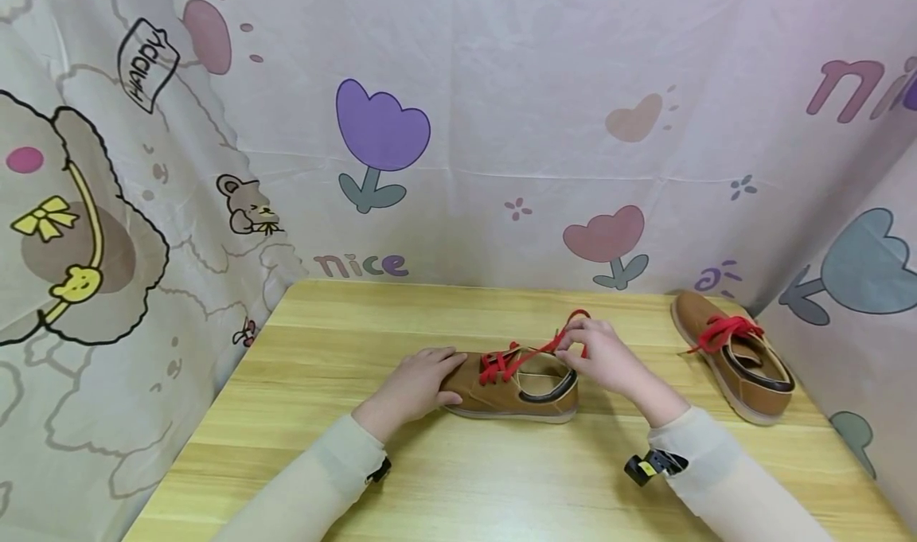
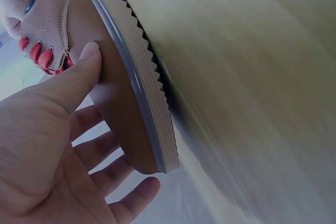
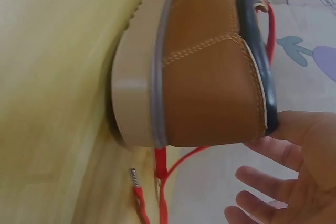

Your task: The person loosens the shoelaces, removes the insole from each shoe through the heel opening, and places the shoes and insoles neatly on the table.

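Note:
A brown leather shoe with red laces lies on the table, toe to the left. My left hand grips its toe; in the left wrist view the thumb presses the near side and the fingers reach round the far side. By the heel opening, my right hand pinches a red shoelace that runs up from the eyelets. In the right wrist view the heel hides the fingertips. Another length of lace with a metal tip hangs past the heel.
A matching brown shoe stands at the table's right edge, its red laces tied in a bow. The wooden table meets a printed cloth backdrop behind and at both sides.

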Motion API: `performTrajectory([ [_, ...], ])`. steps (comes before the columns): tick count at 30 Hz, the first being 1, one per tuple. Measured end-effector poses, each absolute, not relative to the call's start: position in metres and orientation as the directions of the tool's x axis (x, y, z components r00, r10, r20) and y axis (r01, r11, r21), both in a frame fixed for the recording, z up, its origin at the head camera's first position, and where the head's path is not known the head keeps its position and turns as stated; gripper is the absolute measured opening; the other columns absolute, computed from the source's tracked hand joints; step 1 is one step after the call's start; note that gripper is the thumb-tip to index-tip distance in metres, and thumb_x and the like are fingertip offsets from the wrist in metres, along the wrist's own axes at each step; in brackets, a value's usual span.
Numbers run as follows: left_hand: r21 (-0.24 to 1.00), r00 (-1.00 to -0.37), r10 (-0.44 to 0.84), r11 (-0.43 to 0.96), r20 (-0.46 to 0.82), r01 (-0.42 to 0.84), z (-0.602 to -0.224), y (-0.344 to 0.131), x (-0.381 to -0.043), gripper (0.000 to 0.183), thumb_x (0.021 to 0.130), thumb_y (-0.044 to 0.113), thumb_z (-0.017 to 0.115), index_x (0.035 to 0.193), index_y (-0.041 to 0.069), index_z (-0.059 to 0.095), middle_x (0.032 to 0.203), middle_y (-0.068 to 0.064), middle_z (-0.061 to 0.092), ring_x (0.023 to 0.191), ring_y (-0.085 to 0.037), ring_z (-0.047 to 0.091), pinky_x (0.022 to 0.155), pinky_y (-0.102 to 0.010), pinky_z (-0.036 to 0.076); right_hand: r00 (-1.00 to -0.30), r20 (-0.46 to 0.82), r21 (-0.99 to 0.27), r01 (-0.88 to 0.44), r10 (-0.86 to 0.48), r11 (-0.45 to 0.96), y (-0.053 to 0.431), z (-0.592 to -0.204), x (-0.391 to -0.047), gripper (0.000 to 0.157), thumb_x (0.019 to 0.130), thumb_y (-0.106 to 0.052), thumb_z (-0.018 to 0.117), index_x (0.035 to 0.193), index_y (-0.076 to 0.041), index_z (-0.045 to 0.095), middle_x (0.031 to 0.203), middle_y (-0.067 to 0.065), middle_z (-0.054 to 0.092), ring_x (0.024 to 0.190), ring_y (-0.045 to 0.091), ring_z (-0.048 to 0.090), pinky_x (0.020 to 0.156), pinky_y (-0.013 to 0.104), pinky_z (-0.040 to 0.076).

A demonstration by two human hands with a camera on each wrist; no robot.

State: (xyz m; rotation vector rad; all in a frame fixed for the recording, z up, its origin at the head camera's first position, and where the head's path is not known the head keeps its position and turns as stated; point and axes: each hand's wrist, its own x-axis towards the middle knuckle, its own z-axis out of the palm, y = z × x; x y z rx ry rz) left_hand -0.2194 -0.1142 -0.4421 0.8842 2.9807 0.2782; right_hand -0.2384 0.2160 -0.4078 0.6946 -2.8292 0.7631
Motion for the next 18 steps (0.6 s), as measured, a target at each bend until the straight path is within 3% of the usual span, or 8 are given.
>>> performTrajectory([
  [18,0.243,-0.814,0.580,0.785,0.032,0.569,-0.447,-0.121,-0.232,0.070,0.092,0.045,0.068,0.152,0.016,0.046,0.154,-0.009,0.044,0.140,-0.034,0.042,0.109,-0.057,0.037,-0.875,0.211,-0.378,-0.483,-0.435,0.790,0.212,-0.408,-0.224,0.010,0.090,-0.012,0.072,0.082,-0.017,0.070,0.118,0.018,0.064,0.108,0.038,0.052,0.092,0.055,0.043],
])
